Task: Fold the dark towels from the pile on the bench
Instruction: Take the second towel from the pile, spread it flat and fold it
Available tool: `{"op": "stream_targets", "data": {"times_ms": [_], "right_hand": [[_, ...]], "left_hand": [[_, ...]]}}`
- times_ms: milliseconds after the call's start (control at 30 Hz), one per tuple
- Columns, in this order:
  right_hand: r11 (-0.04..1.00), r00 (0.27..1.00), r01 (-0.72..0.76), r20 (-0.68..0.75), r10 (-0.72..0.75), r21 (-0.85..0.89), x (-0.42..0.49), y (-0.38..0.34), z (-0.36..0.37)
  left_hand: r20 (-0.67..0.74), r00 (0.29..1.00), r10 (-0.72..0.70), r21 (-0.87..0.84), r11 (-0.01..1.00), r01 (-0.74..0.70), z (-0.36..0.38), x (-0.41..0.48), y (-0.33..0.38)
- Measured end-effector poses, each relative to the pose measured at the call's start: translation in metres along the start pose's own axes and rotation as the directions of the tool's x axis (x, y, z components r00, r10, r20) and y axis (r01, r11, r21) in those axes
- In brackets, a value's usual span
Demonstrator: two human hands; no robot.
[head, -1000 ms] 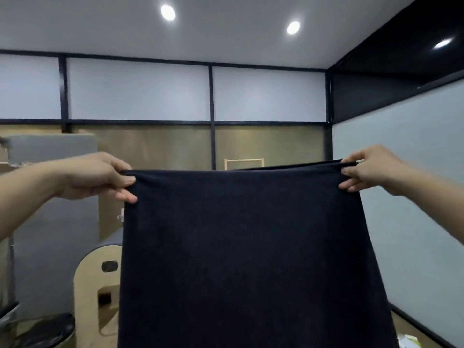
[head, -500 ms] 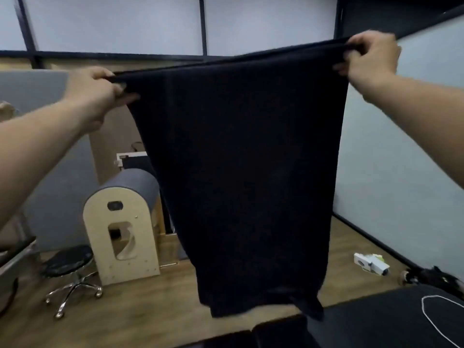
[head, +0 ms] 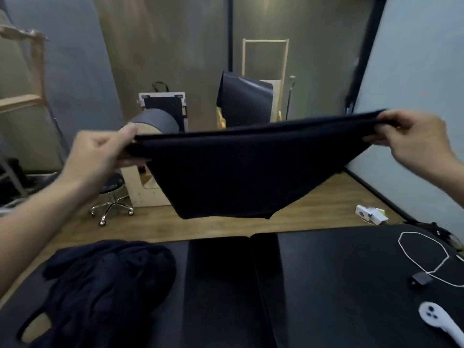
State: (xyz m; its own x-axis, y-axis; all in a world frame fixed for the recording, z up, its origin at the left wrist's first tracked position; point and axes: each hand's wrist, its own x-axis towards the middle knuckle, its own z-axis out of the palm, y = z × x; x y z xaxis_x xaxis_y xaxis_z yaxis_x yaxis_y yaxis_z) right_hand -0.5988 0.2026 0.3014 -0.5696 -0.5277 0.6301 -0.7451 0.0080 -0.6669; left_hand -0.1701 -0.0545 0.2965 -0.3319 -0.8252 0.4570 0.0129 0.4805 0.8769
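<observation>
A dark towel hangs stretched in the air above the far edge of the black bench. My left hand pinches its upper left corner. My right hand pinches its upper right corner. The towel's lower edge floats a little above the bench and does not touch it. A crumpled pile of dark towels lies on the bench at the near left.
A white controller, a white cord loop and a small black clip lie on the bench's right side. Beyond the bench stand a wooden barrel-shaped unit, a chrome-legged stool and a small white box on the wooden floor.
My view has tipped down from the ceiling to the bench. Both hands have lowered the towel from high up, and its lower part has swung away, so it looks shorter.
</observation>
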Motion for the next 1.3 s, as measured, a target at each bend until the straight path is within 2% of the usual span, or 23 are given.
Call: {"op": "stream_targets", "data": {"times_ms": [67, 133, 200, 267, 300, 367, 467, 567, 700, 800, 933, 1033, 1200, 1300], "right_hand": [[0.991, 0.994, -0.003, 0.106, 0.018, -0.137, -0.067, 0.035, -0.001], [0.972, 0.983, 0.021, 0.181, 0.022, -0.234, -0.141, 0.07, -0.002], [0.967, 0.955, -0.03, 0.277, 0.102, -0.251, -0.216, 0.103, -0.004], [0.961, 0.891, -0.101, 0.407, 0.203, -0.257, -0.278, 0.139, -0.009], [0.958, 0.853, -0.106, 0.47, 0.226, -0.268, -0.305, 0.152, -0.011], [0.95, 0.822, -0.054, 0.526, 0.218, -0.308, -0.344, 0.161, -0.016], [0.94, 0.795, -0.004, 0.569, 0.209, -0.34, -0.377, 0.163, -0.027], [0.918, 0.771, 0.075, 0.606, 0.195, -0.39, -0.396, 0.176, -0.038], [0.89, 0.709, 0.268, 0.701, 0.077, -0.369, -0.429, 0.193, -0.045], [0.849, 0.614, 0.382, 0.787, 0.062, -0.365, -0.452, 0.189, -0.054], [0.797, 0.453, 0.493, 0.885, 0.108, -0.349, -0.49, 0.193, -0.062], [0.794, 0.43, 0.496, 0.894, 0.128, -0.353, -0.503, 0.193, -0.066], [0.766, 0.33, 0.509, 0.911, 0.247, -0.392, -0.516, 0.189, -0.069], [0.747, 0.286, 0.51, 0.903, 0.32, -0.426, -0.533, 0.188, -0.067]], "left_hand": [[-0.125, 0.983, -0.135, 0.153, 0.976, 0.154, 0.01, -0.068, -0.039], [-0.185, 0.929, -0.32, 0.202, 0.913, 0.355, 0.018, -0.139, -0.088], [-0.214, 0.818, -0.534, 0.144, 0.811, 0.567, 0.028, -0.208, -0.13], [-0.234, 0.658, -0.716, 0.087, 0.659, 0.747, 0.039, -0.272, -0.154], [-0.234, 0.581, -0.779, 0.053, 0.587, 0.808, 0.044, -0.298, -0.161], [-0.267, 0.482, -0.834, 0.031, 0.493, 0.87, 0.05, -0.337, -0.171], [-0.283, 0.423, -0.861, -0.052, 0.454, 0.889, 0.057, -0.37, -0.176], [-0.26, 0.415, -0.872, -0.066, 0.445, 0.893, 0.064, -0.394, -0.178], [-0.196, 0.444, -0.874, 0.056, 0.442, 0.895, 0.069, -0.424, -0.183], [-0.174, 0.408, -0.896, 0.131, 0.389, 0.912, 0.068, -0.455, -0.19], [-0.215, 0.324, -0.921, 0.119, 0.304, 0.945, 0.063, -0.486, -0.194], [-0.234, 0.353, -0.906, 0.14, 0.328, 0.934, 0.059, -0.492, -0.194], [-0.224, 0.46, -0.859, 0.409, 0.345, 0.845, 0.069, -0.508, -0.187], [-0.237, 0.468, -0.851, 0.514, 0.299, 0.804, 0.067, -0.528, -0.189]]}}
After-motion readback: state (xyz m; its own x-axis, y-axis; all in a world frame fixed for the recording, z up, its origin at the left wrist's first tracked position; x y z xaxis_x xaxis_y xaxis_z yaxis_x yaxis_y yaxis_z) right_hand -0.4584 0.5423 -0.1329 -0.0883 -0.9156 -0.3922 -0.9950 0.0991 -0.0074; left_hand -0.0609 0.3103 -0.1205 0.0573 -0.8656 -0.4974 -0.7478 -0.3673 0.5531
